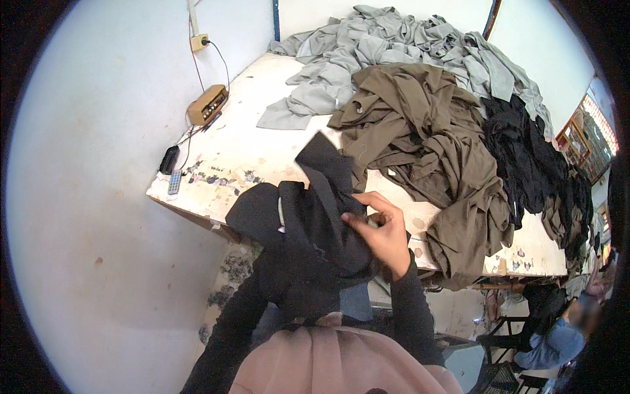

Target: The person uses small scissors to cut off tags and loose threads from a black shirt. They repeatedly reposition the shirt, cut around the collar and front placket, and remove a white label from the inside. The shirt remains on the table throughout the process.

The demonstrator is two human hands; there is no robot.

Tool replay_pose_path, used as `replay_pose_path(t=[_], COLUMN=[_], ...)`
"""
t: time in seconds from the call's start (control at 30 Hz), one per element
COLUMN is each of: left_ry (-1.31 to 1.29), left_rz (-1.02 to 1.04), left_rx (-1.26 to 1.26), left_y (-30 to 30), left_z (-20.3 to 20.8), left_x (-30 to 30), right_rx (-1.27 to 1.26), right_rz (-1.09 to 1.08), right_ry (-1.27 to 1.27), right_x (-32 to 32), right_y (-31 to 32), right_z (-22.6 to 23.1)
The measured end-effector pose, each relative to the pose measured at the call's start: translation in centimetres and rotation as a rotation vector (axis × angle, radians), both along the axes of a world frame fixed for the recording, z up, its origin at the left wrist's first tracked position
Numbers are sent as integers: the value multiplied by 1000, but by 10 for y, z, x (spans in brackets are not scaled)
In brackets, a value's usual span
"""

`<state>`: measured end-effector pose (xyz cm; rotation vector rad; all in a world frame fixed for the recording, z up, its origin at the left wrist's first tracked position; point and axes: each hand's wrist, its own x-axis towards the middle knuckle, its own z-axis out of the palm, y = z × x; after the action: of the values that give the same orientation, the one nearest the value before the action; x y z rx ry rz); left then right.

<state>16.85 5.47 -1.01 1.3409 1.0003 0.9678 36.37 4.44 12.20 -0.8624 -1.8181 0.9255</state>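
Note:
A black garment (321, 230) hangs in front of me at the table's near edge, its upper part folded and raised in a pointed flap. A narrow whitish strip (281, 213) shows along one of its edges. My right hand (388, 240) is closed, thumb and fingers pinching the cloth at its right side. Something small and pale (373, 223) sits by those fingers; its kind cannot be made out. My left sleeve (243, 315) runs up into the black cloth, which hides my left hand and its fingers.
The worn white table (262, 85) bears a grey fabric heap (387, 43), brown garments (426, 131) and black garments (515, 151). A small wooden box-shaped device (208, 105), wired to a wall socket (199, 43), and a remote control (174, 182) lie left. A person (554, 345) is at lower right.

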Motion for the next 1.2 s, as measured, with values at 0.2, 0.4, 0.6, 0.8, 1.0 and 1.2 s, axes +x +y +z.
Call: replay_pose_path(t=[0.2,0.4,0.6,0.8,1.0,1.2], left_ry=[-60,674,907,893,1103,1171], left_rz=[-236,450,203,91,56,423], left_rx=[87,218,960,1031,1141,708], left_y=[-57,-123,-67,-26,-71,-154], left_z=[21,109,129,80,46,50], left_x=[-69,-117,-55,-60,-118,-200], right_rx=[-229,-284,-374,-7,-68,49], right_rz=[-91,-127,139,-51,-88,-369], right_ry=[333,415,544,-313,29,425], right_x=[-1,-8,-26,-31,-14,59], right_y=[34,46,34,3,53,156], right_z=[-39,-50,-29,-38,-54,19])
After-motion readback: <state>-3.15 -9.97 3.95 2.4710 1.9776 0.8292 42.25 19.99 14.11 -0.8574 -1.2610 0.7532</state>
